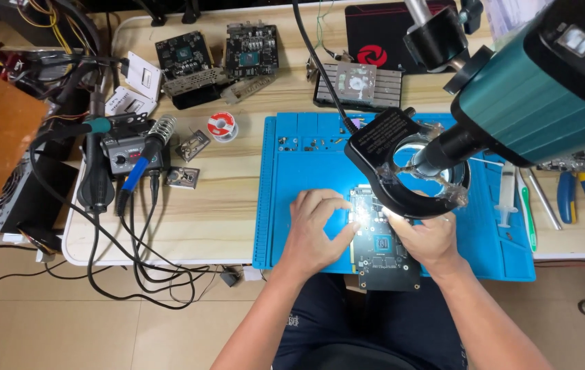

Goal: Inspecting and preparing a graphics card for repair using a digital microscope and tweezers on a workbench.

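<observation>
A dark circuit board (pixel 383 253) lies on the blue work mat (pixel 292 178) at the table's front edge, its near end hanging over the edge. My left hand (pixel 316 229) rests on the mat with its fingertips touching the board's left edge. My right hand (pixel 426 236) grips the board's right side, under the black ring light (pixel 391 164) of a teal microscope (pixel 539 96). The board's upper part is lit and partly hidden by the ring.
A soldering station (pixel 124 154) with a blue-handled iron and tangled cables sits at left. Solder spool (pixel 222 127), two more boards (pixel 217 55) and a heatsink (pixel 359 83) lie behind. Pliers (pixel 580 195), tweezers and a syringe sit at right.
</observation>
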